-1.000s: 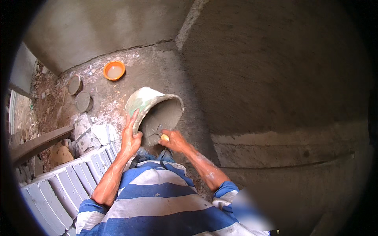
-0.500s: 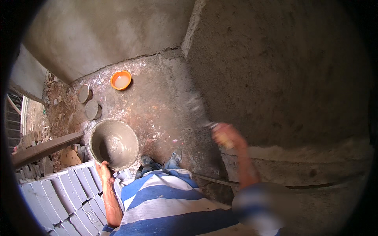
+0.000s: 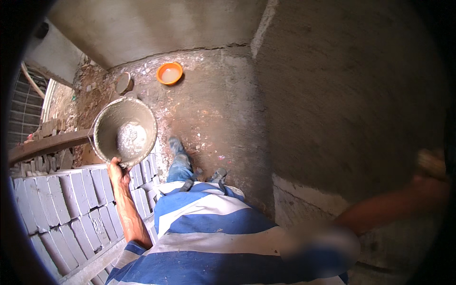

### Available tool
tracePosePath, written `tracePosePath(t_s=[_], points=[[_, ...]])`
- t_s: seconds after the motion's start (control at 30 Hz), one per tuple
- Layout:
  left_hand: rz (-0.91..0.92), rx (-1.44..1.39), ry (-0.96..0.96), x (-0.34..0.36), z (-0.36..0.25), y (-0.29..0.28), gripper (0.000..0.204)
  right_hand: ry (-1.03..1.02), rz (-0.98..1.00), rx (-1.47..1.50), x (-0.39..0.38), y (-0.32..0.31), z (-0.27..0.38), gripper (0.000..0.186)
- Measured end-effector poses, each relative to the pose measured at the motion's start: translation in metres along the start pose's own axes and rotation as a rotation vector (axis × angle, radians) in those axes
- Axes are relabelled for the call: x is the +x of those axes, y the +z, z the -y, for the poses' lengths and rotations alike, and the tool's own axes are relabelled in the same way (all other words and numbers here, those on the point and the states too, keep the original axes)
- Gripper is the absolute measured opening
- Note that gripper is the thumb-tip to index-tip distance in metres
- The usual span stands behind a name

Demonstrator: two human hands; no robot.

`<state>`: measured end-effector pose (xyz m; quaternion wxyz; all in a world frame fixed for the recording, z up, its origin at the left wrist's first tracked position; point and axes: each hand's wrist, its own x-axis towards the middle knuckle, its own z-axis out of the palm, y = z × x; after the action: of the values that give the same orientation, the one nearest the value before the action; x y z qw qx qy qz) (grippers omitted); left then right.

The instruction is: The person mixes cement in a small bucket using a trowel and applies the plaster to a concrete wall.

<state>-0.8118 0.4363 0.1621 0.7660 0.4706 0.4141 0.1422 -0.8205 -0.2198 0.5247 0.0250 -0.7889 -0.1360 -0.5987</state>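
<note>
My left hand [image 3: 118, 172] grips the near rim of a mortar-smeared bucket [image 3: 108, 124], thumb over the edge. The bucket tilts toward me, and wet grey mortar [image 3: 131, 137] shows at its bottom. Far out at the right, in shadow by the rough grey wall [image 3: 346, 104], my right hand [image 3: 426, 182] closes on a trowel. Only the trowel's tan handle [image 3: 431, 164] shows there; the blade is lost in the dark rim of the picture.
Stacked grey blocks [image 3: 78, 190] stand at the left below a wooden beam [image 3: 54, 145]. On the rubble-strewn floor [image 3: 209, 123] are an orange basin [image 3: 170, 73] of cloudy water and a small mortar-coated pail [image 3: 124, 83]. A plastered wall [image 3: 166, 23] closes the far side.
My right hand has swung from the wall's foot out to the far right with the trowel. My left hand and the bucket now appear slightly higher and further left; the view has shifted.
</note>
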Motion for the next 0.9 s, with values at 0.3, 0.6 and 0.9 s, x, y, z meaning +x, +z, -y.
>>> tracePosePath(t_s=[0.3, 0.6, 0.9], points=[[0.084, 0.04, -0.164, 0.101, 0.022, 0.007, 0.037, 1.595, 1.343, 0.186, -0.526, 0.132, 0.191, 0.018], [-0.056, 0.305, -0.301, 0.238, 0.003, 0.079, 0.019, 2.194, 1.498, -0.056, -0.535, 0.006, 0.303, 0.045], [0.51, 0.877, -0.006, 0.379, 0.01, 0.302, 0.023, 2.152, 0.874, -0.148, -0.42, 0.21, 0.329, 0.055]])
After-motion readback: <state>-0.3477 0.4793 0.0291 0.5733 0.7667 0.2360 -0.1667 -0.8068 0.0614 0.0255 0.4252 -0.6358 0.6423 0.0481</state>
